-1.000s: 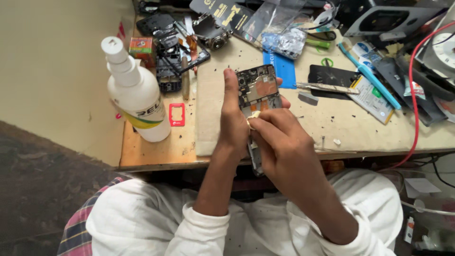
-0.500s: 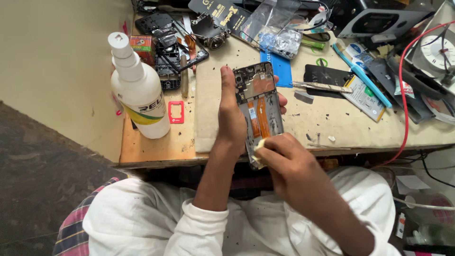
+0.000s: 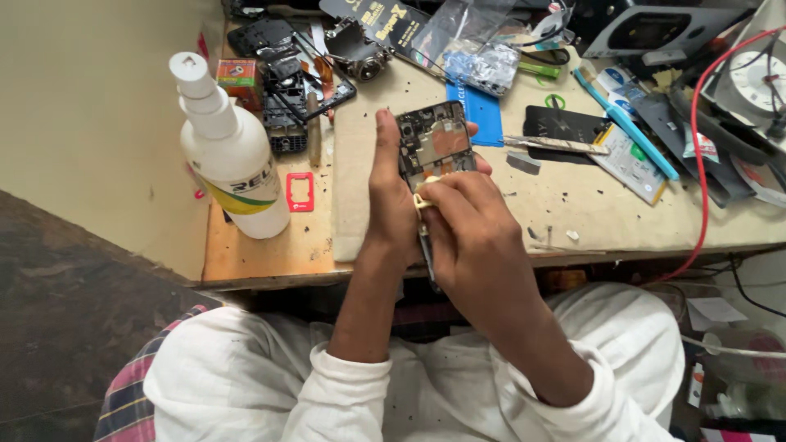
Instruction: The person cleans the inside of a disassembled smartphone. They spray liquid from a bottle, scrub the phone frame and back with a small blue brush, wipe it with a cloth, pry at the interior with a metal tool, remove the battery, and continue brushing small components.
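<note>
My left hand (image 3: 391, 205) grips an opened phone body (image 3: 434, 146) by its left edge, thumb stretched up along the side, held above the front edge of the wooden bench (image 3: 262, 254). The phone's dark circuit board and a copper patch face me. My right hand (image 3: 475, 237) lies over the phone's lower half, fingers pinched on a small pale yellowish piece (image 3: 423, 199) pressed against the phone. Most of the lower phone is hidden under that hand.
A white squeeze bottle (image 3: 228, 155) stands at the bench's left. Behind lie dismantled phone frames (image 3: 286, 90), a small red frame (image 3: 300, 191), a blue card (image 3: 475, 115), a blue-handled tool (image 3: 626, 123), plastic bags and a red wire (image 3: 696, 180) at the right.
My right hand slid down the phone toward me, then back up onto its lower half. The left hand kept its grip on the phone.
</note>
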A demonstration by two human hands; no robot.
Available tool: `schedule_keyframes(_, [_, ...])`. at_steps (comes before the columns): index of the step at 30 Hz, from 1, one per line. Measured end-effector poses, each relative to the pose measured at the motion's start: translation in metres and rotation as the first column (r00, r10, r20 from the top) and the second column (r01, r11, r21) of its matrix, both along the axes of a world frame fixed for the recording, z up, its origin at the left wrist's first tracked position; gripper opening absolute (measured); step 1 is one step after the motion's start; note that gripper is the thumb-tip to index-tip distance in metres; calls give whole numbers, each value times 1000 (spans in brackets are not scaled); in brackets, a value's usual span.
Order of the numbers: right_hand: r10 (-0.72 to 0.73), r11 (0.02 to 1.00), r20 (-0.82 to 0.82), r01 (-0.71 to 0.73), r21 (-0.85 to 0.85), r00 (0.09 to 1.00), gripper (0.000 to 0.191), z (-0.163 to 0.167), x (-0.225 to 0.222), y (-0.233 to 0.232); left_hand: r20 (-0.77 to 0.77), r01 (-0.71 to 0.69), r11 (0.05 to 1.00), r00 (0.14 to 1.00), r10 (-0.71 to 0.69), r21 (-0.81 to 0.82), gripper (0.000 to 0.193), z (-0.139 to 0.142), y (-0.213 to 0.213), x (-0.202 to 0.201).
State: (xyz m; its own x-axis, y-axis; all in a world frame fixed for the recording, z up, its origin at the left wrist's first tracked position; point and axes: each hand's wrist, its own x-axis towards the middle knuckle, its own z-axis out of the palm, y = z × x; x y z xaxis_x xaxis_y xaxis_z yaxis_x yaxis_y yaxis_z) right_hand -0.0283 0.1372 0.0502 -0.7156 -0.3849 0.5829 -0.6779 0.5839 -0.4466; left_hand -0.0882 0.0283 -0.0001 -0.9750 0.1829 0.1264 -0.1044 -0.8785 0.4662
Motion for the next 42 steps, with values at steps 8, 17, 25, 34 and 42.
schedule_keyframes(8, [18,997,-3,-18,69,1000,25,5,4,-5,19,-4,999,1000,4,43,90,1,-2,1])
schedule_keyframes(17, [-7,989,-7,8,144,1000,23,4,13,-13,-11,-14,1000,1000,14,-25,91,-5,-4,-6])
schedule_keyframes(25, [-44,992,-77,53,118,996,21,-1,0,-17,18,-83,996,996,84,-43,92,-8,-3,-8])
schedule_keyframes(34, [-59,994,251,33,108,966,19,6,10,47,25,0,1000,1000,0,4,92,0,-7,-2])
schedule_keyframes(42, [-178,943,-71,191,273,981,43,42,-35,87,15,42,998,999,-42,37,92,6,-7,2])
